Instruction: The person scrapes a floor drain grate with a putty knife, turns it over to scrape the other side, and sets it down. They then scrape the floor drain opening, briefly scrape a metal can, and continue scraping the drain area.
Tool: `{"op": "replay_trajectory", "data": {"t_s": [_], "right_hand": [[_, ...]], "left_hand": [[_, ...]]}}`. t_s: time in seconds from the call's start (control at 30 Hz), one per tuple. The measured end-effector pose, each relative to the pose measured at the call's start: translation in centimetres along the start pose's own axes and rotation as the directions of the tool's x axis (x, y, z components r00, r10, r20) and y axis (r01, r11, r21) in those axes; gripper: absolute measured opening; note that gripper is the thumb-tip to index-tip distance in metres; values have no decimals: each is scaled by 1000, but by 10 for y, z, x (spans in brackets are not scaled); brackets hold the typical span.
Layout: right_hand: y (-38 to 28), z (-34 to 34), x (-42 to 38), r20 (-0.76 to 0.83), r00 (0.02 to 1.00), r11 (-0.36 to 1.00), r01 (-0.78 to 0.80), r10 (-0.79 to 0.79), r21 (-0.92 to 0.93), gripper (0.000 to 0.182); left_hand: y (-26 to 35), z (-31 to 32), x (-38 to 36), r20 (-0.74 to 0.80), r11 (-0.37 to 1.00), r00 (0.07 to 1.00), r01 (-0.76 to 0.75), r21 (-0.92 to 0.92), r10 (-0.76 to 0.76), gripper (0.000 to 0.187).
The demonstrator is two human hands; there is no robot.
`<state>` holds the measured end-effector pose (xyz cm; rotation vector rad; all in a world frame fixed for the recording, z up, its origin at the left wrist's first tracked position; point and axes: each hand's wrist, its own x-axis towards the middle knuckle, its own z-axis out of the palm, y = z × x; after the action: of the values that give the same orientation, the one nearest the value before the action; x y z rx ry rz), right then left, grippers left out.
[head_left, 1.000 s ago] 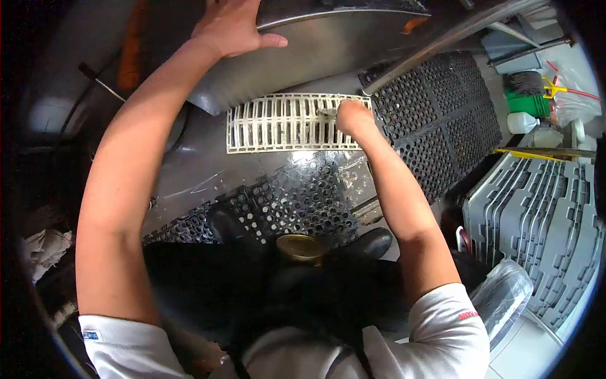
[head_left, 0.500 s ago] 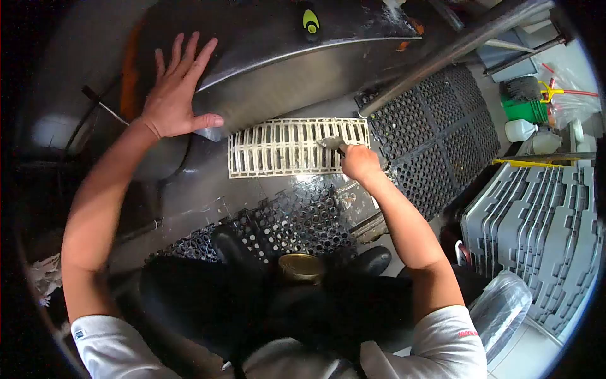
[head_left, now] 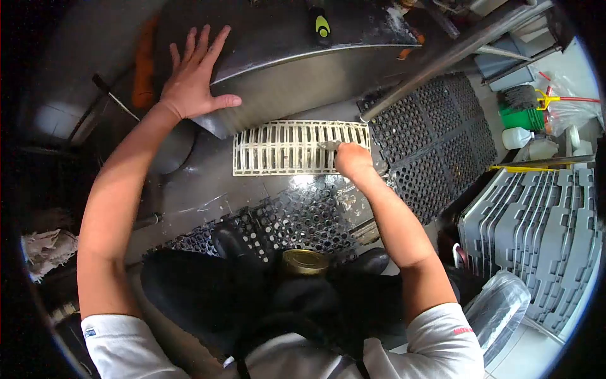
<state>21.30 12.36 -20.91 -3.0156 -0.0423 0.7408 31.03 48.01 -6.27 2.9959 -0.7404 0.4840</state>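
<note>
My left hand (head_left: 191,82) lies with spread fingers on the dark metal surface (head_left: 252,47), its thumb over the front edge of a steel panel (head_left: 284,85). Gripped in my right hand (head_left: 352,159) is a scraper (head_left: 328,145), most of its handle hidden by the fingers. Its small metal blade points left over the slots of a white plastic grate (head_left: 278,148). That grate lies on the wet grey floor below the panel, and my right hand covers part of its right end.
Black perforated rubber mats (head_left: 435,132) cover floor to the right and near my boots. A metal pipe (head_left: 442,66) slants across the upper right. Grey stacked crates (head_left: 536,240) stand at right. A gold-coloured can (head_left: 304,261) sits between my legs. A green-and-black handle (head_left: 322,26) lies on the metal top.
My right hand has moved slightly left along the grate with the scraper, whose blade now looks flatter. My left hand stays spread on the metal surface; the view has shifted a little.
</note>
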Motion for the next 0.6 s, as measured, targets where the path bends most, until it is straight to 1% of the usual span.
{"op": "replay_trajectory", "data": {"t_s": [0.07,0.13,0.17,0.27,0.3,0.33,0.4,0.43,0.53,0.6], "right_hand": [[-4,-3,4,-4,1000,1000,10,-10,-9,25],[-6,-8,14,0,1000,1000,-13,13,-6,25],[-8,-20,18,28,1000,1000,0,1,-28,27],[-9,-34,32,64,998,997,-14,19,-76,29],[-8,-32,29,72,995,996,-63,67,-55,30],[-10,-33,18,27,997,997,-67,68,-45,30],[-11,-19,8,1,996,995,-86,86,46,28],[-12,-13,2,30,994,992,-104,102,71,29],[-14,-13,8,61,995,996,-85,83,32,29],[-21,-9,14,16,995,993,-101,100,62,29]], "left_hand": [[-1,4,0,-21,1000,1000,15,-7,-16,131],[3,5,4,23,999,999,42,17,-42,131],[4,1,3,43,998,997,56,29,-58,131],[6,-2,2,30,996,998,60,71,-62,131],[2,-2,5,28,996,998,60,65,-62,130],[3,-3,5,38,996,997,69,58,-72,130],[4,2,-2,55,995,994,93,47,-96,131],[3,4,-2,57,995,994,95,43,-97,132],[6,4,2,56,994,994,95,49,-98,133],[5,2,2,46,994,994,97,59,-99,133]]}}
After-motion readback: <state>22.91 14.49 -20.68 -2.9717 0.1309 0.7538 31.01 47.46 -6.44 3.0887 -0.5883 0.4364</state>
